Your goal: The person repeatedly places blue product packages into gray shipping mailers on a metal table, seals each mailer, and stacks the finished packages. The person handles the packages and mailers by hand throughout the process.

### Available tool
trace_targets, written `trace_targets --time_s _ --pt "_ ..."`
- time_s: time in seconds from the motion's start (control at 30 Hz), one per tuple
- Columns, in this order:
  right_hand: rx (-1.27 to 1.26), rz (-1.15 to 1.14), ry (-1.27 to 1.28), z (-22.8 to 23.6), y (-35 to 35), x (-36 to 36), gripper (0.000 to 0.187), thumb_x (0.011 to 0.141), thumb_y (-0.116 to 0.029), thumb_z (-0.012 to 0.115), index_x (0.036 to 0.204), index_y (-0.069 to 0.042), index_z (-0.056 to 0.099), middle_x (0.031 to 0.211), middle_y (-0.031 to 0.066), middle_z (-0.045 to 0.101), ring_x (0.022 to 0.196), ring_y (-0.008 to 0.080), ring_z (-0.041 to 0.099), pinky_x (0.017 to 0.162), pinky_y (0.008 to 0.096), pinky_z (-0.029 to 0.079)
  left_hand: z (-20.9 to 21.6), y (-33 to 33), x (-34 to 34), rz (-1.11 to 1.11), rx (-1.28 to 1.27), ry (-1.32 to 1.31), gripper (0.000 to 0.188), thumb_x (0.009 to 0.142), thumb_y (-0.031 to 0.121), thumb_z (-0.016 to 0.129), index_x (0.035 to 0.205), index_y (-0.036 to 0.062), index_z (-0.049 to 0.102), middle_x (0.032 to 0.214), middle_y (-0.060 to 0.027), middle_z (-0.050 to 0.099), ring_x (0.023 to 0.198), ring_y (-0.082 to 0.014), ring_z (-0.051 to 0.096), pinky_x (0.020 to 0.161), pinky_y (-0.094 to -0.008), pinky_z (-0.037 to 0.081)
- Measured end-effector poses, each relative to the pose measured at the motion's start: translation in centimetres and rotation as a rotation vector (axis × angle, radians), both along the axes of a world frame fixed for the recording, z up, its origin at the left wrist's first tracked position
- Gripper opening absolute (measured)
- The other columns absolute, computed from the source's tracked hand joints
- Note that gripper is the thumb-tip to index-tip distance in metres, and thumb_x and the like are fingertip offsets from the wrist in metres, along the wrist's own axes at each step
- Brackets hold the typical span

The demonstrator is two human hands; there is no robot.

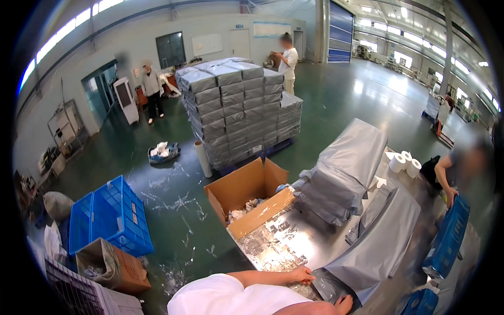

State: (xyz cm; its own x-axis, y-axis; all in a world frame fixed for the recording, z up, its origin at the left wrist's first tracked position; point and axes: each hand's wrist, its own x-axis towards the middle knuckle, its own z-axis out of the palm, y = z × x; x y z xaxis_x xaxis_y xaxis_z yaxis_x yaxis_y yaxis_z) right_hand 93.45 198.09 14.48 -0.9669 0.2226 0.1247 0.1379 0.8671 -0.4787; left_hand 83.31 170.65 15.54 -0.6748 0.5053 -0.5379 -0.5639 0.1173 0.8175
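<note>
A long bundle in grey plastic wrap [375,249] lies on the metal worktable [273,241] in front of me. Its near end has a loose dark grey flap [332,286]. My left hand [301,275] is closed, pinching the left corner of this flap. At the flap's near right side, by the lower edge of the picture, my right hand [344,304] grips the plastic with curled fingers; part of that hand is cut off. Beyond the bundle, several more grey-wrapped bundles [344,168] are stacked on the table.
An open cardboard box [233,191] of scraps adjoins the table's far left. White rolls [405,161] stand at its far right, near a co-worker handling a blue pack [447,236]. Blue crates [107,218] and a small carton [113,265] are left. A wrapped pallet stack [236,113] stands beyond.
</note>
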Motion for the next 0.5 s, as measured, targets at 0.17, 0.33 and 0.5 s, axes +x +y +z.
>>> trace_targets --time_s 0.17,0.33,0.5 --pt "-0.516 0.072 0.349 5.3 -9.8 -3.9 0.020 0.066 -0.003 0.066 0.083 -0.001 0.056 0.070 0.0083 0.053 0.065 0.0174 0.051 0.063 0.0287 0.042 -0.2 1.0 -0.3 -0.047 0.156 0.056 0.010 0.081 0.010 0.058 0.081 0.0000 0.061 0.070 -0.0063 0.063 0.060 -0.0100 0.060 0.051 -0.0193 0.047" --pt "-0.575 0.169 0.050 5.1 -12.7 -6.7 0.013 0.067 -0.003 0.067 0.078 0.001 0.061 0.085 0.0099 0.058 0.074 0.0155 0.056 0.062 0.0259 0.045 -1.4 0.8 -1.1 -0.171 0.232 0.088 0.013 0.083 0.007 0.051 0.092 0.0012 0.060 0.077 -0.0049 0.064 0.069 -0.0100 0.062 0.058 -0.0192 0.049" --pt "-0.507 0.191 0.248 3.6 -14.2 -5.7 0.011 0.067 -0.003 0.068 0.076 0.000 0.065 0.080 0.0098 0.060 0.070 0.0181 0.058 0.064 0.0277 0.047 -2.5 0.1 -1.3 -0.204 0.210 0.028 0.014 0.084 0.006 0.051 0.094 0.0033 0.060 0.080 -0.0050 0.064 0.070 -0.0102 0.062 0.061 -0.0198 0.050"
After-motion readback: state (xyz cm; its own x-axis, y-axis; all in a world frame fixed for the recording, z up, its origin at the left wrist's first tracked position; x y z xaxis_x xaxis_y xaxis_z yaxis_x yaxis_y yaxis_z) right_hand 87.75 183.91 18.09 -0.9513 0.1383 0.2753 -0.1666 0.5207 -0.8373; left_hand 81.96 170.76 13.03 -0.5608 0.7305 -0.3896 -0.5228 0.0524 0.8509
